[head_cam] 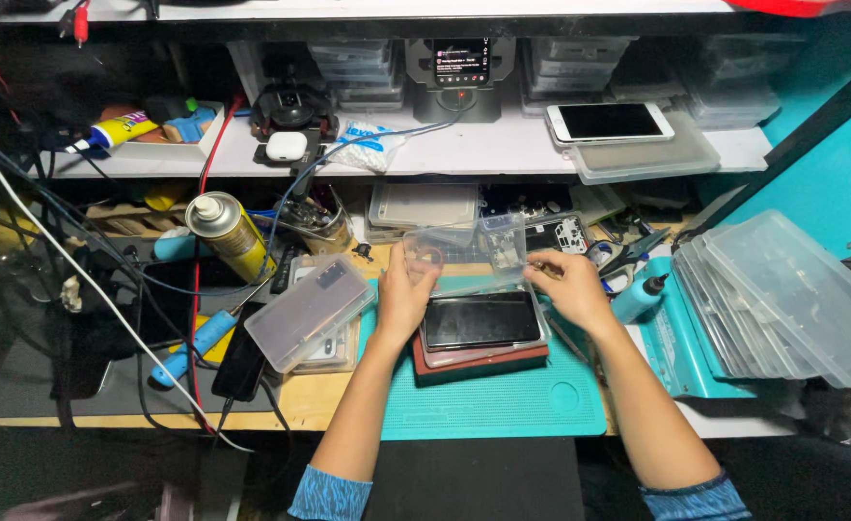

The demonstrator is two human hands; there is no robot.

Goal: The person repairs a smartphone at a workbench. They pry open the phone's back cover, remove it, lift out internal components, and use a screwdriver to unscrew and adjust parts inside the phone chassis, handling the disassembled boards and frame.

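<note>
nearest, two forearms in blue patterned cuffs over a teal rubber work mat on the wooden desk. on the mat, a dark-screened smartphone atop a small stack of flat cases, reddish-brown at the bottom. just beyond, a clear plastic compartment box with small parts inside, gripped at both ends: left hand with fingers curled round its left edge, right hand with fingers pinched on its right edge. best kept level and held evenly from both sides, so the loose bits stay in their compartments, and low over the mat rather than over the clutter. to the left, a clear flat lidded case, a blue-handled tool, a yellow spray can with grey cap, tangled black, red and white cables. to the right, a stack of translucent trays and a small teal bottle. farther back, a white shelf with a white smartphone, a white earbud case, a small lit screen on a stand; teal wall at right.
</note>
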